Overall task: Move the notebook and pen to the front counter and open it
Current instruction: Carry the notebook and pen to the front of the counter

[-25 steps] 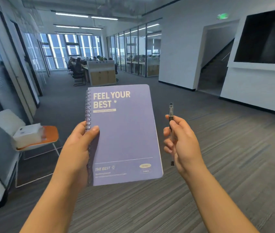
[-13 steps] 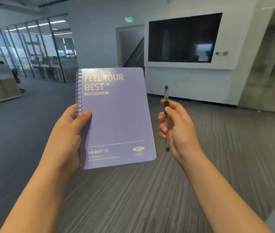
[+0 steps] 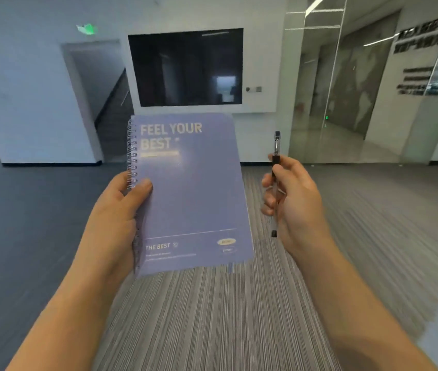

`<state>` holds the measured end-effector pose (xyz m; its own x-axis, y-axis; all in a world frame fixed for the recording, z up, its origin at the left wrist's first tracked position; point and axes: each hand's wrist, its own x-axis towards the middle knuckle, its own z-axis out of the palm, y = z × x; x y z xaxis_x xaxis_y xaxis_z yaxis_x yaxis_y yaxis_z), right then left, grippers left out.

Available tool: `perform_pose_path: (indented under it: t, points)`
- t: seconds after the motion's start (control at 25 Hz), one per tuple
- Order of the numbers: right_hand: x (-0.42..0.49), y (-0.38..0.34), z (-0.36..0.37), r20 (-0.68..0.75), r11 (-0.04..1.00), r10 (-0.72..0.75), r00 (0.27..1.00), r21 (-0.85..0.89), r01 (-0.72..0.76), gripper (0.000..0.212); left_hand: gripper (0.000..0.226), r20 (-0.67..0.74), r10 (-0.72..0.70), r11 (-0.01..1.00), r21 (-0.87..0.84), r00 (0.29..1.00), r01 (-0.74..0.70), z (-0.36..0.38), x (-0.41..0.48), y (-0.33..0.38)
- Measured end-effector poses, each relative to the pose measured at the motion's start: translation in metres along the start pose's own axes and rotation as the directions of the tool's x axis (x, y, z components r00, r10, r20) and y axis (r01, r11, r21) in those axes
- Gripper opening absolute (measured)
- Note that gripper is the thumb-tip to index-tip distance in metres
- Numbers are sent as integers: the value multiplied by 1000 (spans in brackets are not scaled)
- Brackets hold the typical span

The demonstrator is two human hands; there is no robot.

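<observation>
Presently, 2 bare hands held out over striped grey carpet [image 3: 212,317], each carrying 1 item

Item 1: notebook [image 3: 193,199]. Lavender cover, closed, spiral binding along its left edge, held roughly upright and facing the camera, slightly tilted. Pale lettering reads "FEEL YOUR BEST" at the top and "THE BEST" near the bottom; smaller print is blurred. Carried in the air at centre frame, resting on no surface.

Item 2: pen [image 3: 276,156]. Slim, clear barrel with dark ends, standing near vertical, just to the right of the notebook and apart from it. Its upper part rises above the fist; the lower tip shows below the fingers.

Left hand [image 3: 116,220]: closed on the notebook at its spiral edge, thumb pressed flat across the front cover, fingers hidden behind.

Right hand [image 3: 295,202]: closed around the middle of the pen, fingers curled, thumb on the barrel.

Surroundings: white wall with a large dark screen [image 3: 185,66] directly behind the notebook; an open doorway with a staircase [image 3: 110,108] to its left, a green sign [image 3: 87,29] above it; glass partitions [image 3: 346,84] at right with blurred wall lettering beyond; darker plain floor [image 3: 25,223] at left
</observation>
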<state>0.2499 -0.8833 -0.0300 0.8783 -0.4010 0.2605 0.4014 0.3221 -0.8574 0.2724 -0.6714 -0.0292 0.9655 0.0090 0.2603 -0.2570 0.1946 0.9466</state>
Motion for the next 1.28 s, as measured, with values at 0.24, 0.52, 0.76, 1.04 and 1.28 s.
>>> perform_pose_path:
  t: [0.24, 0.52, 0.76, 1.04, 1.28]
  points:
    - [158, 5, -45, -96, 996, -79, 992, -47, 75, 22, 22, 162, 14, 999, -34, 987, -8, 102, 151, -48]
    - [308, 20, -119, -285, 974, -204, 936, -152, 166, 24, 18, 383, 38, 994, -107, 923, 3, 230, 317, -127]
    - [437, 15, -172, -476, 934, -328, 816, -294, 204, 26, 17, 602, 7, 980, -162, 799, 114, 359, 456, -183]
    - [503, -9, -264, -655, 875, -464, 596, -442, 196, 28, 21, 810, 12, 950, -193, 586, 247, 523, 517, -228]
    - [529, -46, -367, -716, 829, -556, 423, -514, 219, 23, 22, 908, 57, 923, -207, 415, 326, 667, 508, -265]
